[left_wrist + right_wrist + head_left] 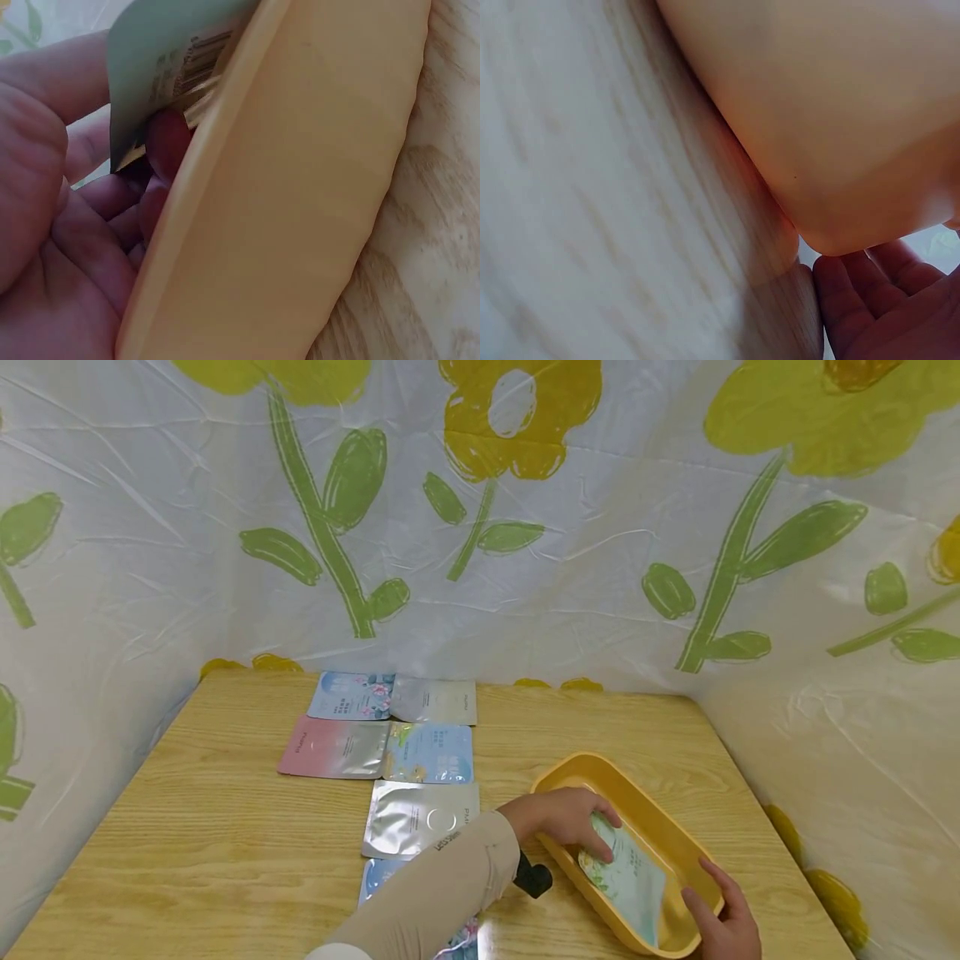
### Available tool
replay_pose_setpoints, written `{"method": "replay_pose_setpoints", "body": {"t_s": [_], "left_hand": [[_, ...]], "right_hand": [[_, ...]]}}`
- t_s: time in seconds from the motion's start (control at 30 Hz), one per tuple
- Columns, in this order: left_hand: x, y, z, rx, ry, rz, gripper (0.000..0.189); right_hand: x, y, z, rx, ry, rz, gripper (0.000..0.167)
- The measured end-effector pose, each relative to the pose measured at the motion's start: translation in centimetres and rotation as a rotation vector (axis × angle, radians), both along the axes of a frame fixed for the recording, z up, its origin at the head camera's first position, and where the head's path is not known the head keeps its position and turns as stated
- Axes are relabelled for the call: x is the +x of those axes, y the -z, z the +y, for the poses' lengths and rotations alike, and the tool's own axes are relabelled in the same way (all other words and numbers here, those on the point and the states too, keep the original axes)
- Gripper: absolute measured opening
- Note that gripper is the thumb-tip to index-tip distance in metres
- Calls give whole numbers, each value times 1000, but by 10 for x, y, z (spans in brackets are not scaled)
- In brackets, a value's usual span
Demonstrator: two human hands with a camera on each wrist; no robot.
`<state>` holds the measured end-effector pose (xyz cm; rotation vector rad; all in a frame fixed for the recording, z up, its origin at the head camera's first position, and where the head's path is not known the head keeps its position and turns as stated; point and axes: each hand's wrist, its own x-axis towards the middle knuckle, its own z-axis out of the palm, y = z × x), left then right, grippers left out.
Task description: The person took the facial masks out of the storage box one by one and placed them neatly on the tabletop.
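Observation:
A pale green sheet mask packet (628, 877) lies tilted inside a yellow plastic tray (585, 763). Reaching over the tray's left rim, my left hand (566, 818) pinches the packet's upper end between thumb and fingers. In the left wrist view, fingers curl behind the packet (169, 56), whose printed back with a barcode shows beside the tray wall (300, 165). At the tray's near right end my right hand (727, 918) grips the rim. In the right wrist view, fingers of the right hand (885, 300) lie against the tray's lower corner (832, 217).
Left of the tray, several mask packets lie edge to edge on the wooden table: blue floral (348, 696), grey-silver (438, 700), pink (330, 747), light blue (431, 753) and silver (405, 818). My left forearm partly covers another blue packet (375, 875). Flower-patterned cloth (585, 610) surrounds the table.

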<state>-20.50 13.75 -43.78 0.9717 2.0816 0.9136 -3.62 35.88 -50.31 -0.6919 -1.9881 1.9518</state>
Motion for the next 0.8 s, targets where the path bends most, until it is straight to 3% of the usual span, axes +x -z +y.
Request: {"method": "replay_pose_setpoints", "body": {"t_s": [0.37,0.47,0.7,0.8], "left_hand": [[3,-1,-2,53,-48,-16,36],[3,-1,-5,83,-59,-50,38],[0,-6,-14,182,-85,-159,40],[-3,-10,-20,196,-88,-147,42]], "right_hand": [[0,5,4,-27,-35,16,46],[0,5,5,-11,-35,0,45],[-6,-1,1,46,22,-178,45],[-9,-4,-1,77,36,-228,46]]}}
